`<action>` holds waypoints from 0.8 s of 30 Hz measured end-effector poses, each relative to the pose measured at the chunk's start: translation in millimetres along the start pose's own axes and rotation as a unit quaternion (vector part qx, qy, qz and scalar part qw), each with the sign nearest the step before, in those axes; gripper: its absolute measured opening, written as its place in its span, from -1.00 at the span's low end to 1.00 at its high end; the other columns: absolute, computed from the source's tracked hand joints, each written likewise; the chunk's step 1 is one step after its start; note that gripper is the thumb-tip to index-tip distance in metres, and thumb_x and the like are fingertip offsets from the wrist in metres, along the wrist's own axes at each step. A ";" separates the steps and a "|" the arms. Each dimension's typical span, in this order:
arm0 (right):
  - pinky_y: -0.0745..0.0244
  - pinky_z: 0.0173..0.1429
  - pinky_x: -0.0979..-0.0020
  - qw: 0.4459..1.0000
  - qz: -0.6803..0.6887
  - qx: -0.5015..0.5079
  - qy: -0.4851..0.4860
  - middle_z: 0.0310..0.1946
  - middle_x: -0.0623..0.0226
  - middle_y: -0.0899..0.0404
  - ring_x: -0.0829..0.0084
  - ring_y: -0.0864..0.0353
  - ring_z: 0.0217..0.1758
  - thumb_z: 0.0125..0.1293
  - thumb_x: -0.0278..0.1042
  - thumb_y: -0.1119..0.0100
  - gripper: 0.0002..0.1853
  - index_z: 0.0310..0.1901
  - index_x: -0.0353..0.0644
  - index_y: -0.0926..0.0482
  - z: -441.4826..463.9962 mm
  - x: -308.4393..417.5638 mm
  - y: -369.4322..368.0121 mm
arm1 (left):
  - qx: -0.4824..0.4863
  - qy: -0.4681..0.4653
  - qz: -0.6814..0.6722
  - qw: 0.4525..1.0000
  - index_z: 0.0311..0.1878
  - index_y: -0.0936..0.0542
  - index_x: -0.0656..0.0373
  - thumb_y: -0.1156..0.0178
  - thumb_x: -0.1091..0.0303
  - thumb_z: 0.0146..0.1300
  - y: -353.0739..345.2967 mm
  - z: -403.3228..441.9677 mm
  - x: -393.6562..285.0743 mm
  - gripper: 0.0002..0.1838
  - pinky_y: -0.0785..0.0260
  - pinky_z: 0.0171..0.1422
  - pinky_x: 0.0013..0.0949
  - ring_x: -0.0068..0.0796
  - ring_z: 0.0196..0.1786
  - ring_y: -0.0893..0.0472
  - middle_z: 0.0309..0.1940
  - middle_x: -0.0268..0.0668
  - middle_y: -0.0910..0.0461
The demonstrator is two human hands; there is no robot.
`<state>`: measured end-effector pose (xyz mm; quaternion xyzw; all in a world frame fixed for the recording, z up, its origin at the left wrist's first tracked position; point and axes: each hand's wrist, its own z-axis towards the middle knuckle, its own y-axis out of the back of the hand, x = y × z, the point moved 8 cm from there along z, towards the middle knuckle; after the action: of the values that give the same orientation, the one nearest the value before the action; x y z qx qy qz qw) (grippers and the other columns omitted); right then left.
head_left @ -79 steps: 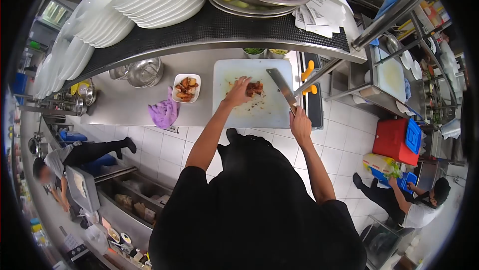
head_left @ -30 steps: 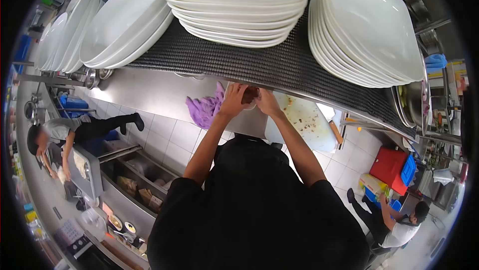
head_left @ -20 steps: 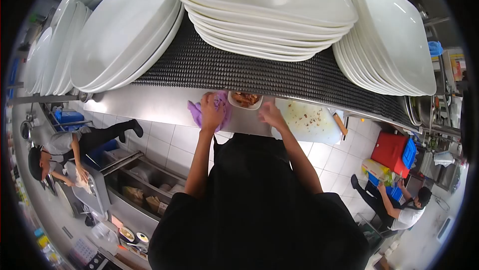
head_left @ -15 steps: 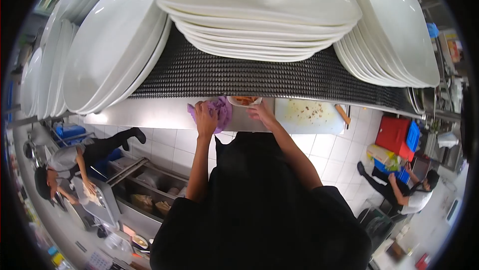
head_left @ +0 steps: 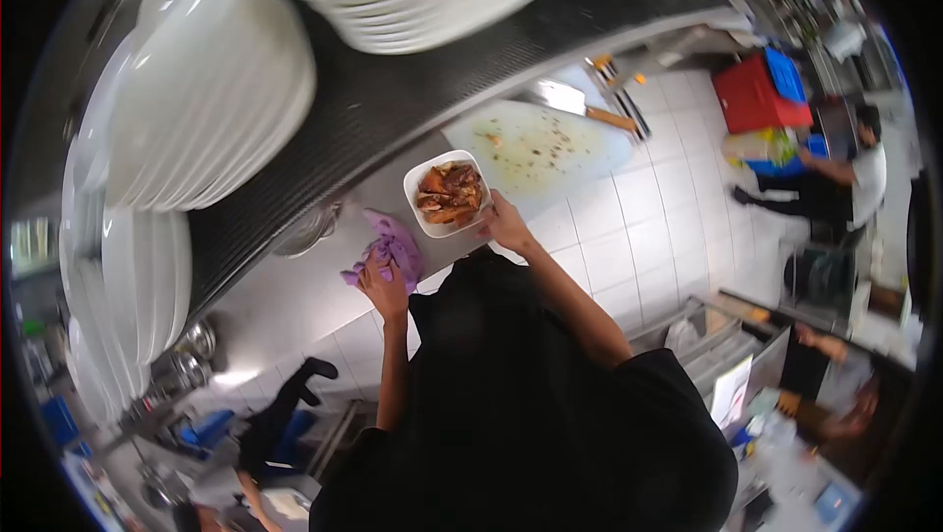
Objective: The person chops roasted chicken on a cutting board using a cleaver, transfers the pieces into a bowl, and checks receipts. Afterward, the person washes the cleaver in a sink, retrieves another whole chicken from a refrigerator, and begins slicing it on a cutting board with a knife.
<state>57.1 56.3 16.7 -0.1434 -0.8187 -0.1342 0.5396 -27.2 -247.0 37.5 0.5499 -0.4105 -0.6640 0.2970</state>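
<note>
My right hand (head_left: 508, 225) grips the near right edge of a white square bowl (head_left: 413, 188), held above the steel counter. Browned pieces of cooked meat (head_left: 450, 192) fill the bowl. My left hand (head_left: 383, 288) is closed on a crumpled purple cloth (head_left: 396, 245) lying at the counter's front edge. To the right of the bowl is a white cutting board (head_left: 599, 154) scattered with brown crumbs. A cleaver (head_left: 611, 119) with a wooden handle rests at the board's far edge.
Stacked white plates (head_left: 211, 80) stand on a dark-matted shelf (head_left: 373, 105) above the counter. A metal bowl (head_left: 306, 232) sits beneath the shelf. One person (head_left: 869, 173) is at the right near a red cooler box (head_left: 756, 95); another person (head_left: 265, 444) is at the lower left.
The view has turned to the right. The bowl of meat has come out from under the shelf, now in my right hand, which was open beside it. My left hand stays on the cloth.
</note>
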 end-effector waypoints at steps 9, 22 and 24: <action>-0.75 -0.20 0.29 0.975 0.082 -0.207 -0.008 -0.20 0.01 -0.64 0.31 -0.76 -0.37 0.41 -0.51 0.15 -0.57 0.29 -0.36 -0.33 -206.1 -35.1 122.0 | 0.082 -0.298 -0.042 0.950 0.42 -0.42 0.16 -0.28 0.41 0.24 -2.2 -19.1 -108.9 -0.36 -0.16 0.51 0.09 0.10 0.43 -0.36 0.32 0.05 -0.43; -0.80 -0.18 0.33 0.546 0.396 -0.737 -0.049 0.13 0.06 -0.55 0.28 -0.76 -0.17 0.45 -0.52 0.17 -0.55 0.35 -0.32 -0.29 -625.6 -245.3 -39.7 | 0.264 -0.602 -0.071 0.751 0.36 -0.50 0.04 -0.19 0.39 0.21 -77.3 -173.5 -241.9 -0.42 -0.08 0.52 0.13 0.04 0.44 -0.31 0.42 -0.11 -0.34; -0.80 -0.20 0.33 0.428 0.414 -0.803 -0.037 0.15 0.05 -0.57 0.23 -0.78 -0.13 0.47 -0.52 0.19 -0.56 0.35 -0.30 -0.28 -672.6 -275.4 -101.3 | 0.306 -0.607 -0.045 0.732 0.36 -0.51 0.03 -0.18 0.38 0.22 -91.4 -207.2 -254.3 -0.43 -0.10 0.50 0.13 0.03 0.45 -0.30 0.42 -0.13 -0.35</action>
<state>690.8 -313.8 13.0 -0.8382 -0.2033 -0.4861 0.1409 235.5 -32.7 69.5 0.1081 -0.6595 -0.7075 -0.2299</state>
